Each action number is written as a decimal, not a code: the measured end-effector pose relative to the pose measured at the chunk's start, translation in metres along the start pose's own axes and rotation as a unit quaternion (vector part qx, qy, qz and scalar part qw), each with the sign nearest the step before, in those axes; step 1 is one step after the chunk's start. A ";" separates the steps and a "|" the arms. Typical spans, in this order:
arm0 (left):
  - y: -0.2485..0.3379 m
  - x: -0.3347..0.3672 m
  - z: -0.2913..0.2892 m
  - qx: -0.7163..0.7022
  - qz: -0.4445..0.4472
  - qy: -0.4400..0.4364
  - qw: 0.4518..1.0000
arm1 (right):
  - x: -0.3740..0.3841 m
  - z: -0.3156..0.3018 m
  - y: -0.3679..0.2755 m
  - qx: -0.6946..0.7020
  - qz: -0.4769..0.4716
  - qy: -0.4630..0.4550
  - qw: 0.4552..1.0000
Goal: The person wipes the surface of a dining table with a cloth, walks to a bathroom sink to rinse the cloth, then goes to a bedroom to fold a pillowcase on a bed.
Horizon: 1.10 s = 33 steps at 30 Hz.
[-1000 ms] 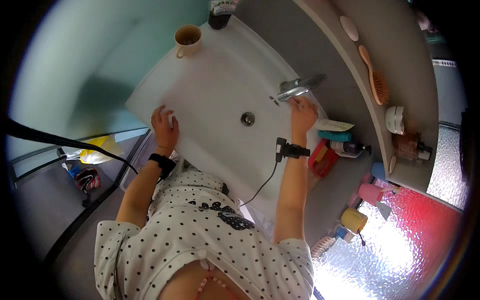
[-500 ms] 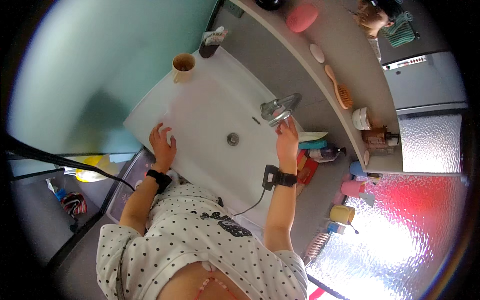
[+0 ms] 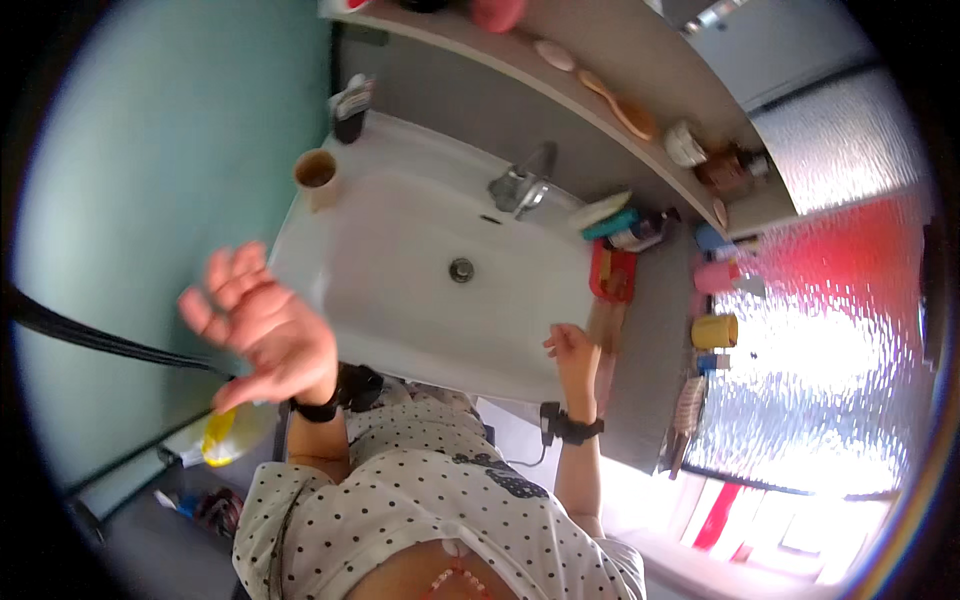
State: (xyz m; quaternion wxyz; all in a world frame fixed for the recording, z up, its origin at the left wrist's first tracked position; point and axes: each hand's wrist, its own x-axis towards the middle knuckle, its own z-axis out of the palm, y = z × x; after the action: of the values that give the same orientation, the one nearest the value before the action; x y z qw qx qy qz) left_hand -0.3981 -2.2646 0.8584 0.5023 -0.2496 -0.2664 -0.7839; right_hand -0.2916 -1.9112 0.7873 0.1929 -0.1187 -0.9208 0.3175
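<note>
My left hand [image 3: 265, 325] is raised to the left of the white sink [image 3: 400, 345], palm turned up and fingers spread, with nothing in it. Over the sink's right side, my right hand [image 3: 573, 358] hangs with its fingers loosely curled in, and I see nothing held in them. At the back of the basin stands a chrome faucet [image 3: 518, 188], apart from both hands. The drain [image 3: 461, 270] lies in the middle of the basin. On the far left corner of the rim sits a tan mug [image 3: 316, 178] with something brown inside.
Behind the mug is a dark container [image 3: 350, 122]. A red tray [image 3: 612, 272] and bottles [image 3: 640, 232] line the right rim. A shelf above carries a hairbrush [image 3: 620, 105] and jars. Yellow [image 3: 714, 331] and pink cups stand by the window. A frosted panel [image 3: 180, 170] borders the left.
My right hand has left the faucet and drawn back toward me. My left hand has risen from the sink's left edge and turned palm up. The view has shifted.
</note>
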 end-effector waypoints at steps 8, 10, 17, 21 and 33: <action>0.043 0.026 0.133 -0.292 -0.041 -0.044 0.955 | -0.172 -0.122 0.071 0.087 0.216 0.138 0.963; 0.079 0.030 0.170 -0.287 -0.013 -0.081 0.954 | -0.213 -0.180 0.067 0.065 0.185 0.167 0.966; 0.265 -0.026 0.368 -0.297 0.117 -0.058 0.946 | -0.367 -0.428 0.050 0.033 0.127 0.254 0.958; 0.418 -0.164 0.517 -0.485 0.063 -0.050 0.871 | -0.482 -0.567 0.106 0.183 0.151 0.254 0.938; 0.653 -0.559 0.721 -0.602 0.001 -0.034 0.798 | -0.778 -0.750 0.330 0.115 0.172 0.358 0.910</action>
State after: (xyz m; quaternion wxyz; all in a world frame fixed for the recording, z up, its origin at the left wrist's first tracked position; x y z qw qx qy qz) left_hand 0.4997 -1.6477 1.1274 0.2425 -0.5281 0.2425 -0.7769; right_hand 0.7610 -1.5185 0.9047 0.4643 -0.3585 -0.7122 0.3856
